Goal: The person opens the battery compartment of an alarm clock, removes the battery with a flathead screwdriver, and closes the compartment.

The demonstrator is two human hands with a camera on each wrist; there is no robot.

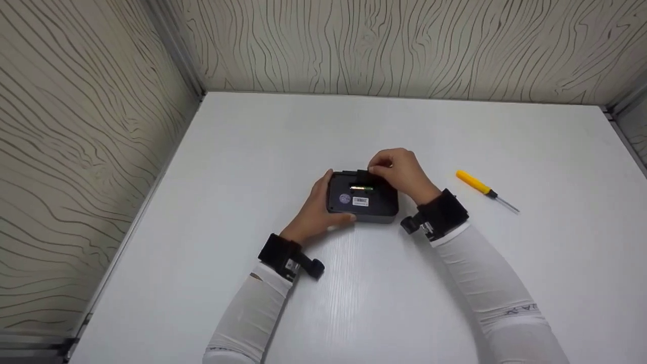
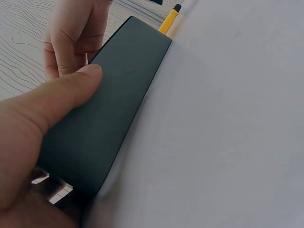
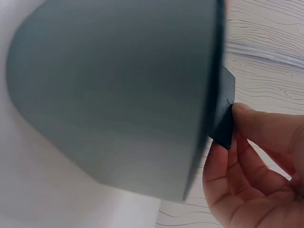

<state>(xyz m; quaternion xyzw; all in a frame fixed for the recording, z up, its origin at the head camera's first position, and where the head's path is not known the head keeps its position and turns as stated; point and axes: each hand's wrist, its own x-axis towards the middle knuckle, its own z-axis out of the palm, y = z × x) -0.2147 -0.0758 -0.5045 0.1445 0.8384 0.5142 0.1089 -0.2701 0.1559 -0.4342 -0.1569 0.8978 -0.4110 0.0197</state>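
Note:
A dark grey box-shaped device (image 1: 379, 206) lies on the white table, its flat black face with a white label (image 1: 360, 201) turned up. My left hand (image 1: 316, 212) grips its left end, the thumb pressed along the near side wall, as the left wrist view shows. At the far edge, my right hand (image 1: 404, 174) pinches a small black cover (image 3: 224, 111) between thumb and fingers; it stands raised off the face. Just below the cover, a shiny gold and green strip, perhaps a battery (image 1: 361, 188), shows in a slot. The slot's inside is mostly hidden.
To the right lies a screwdriver (image 1: 475, 183) with a yellow handle, its shaft pointing toward the near right. Wood-grain patterned panels (image 1: 354, 45) rise behind the table (image 1: 283, 126) and on its left.

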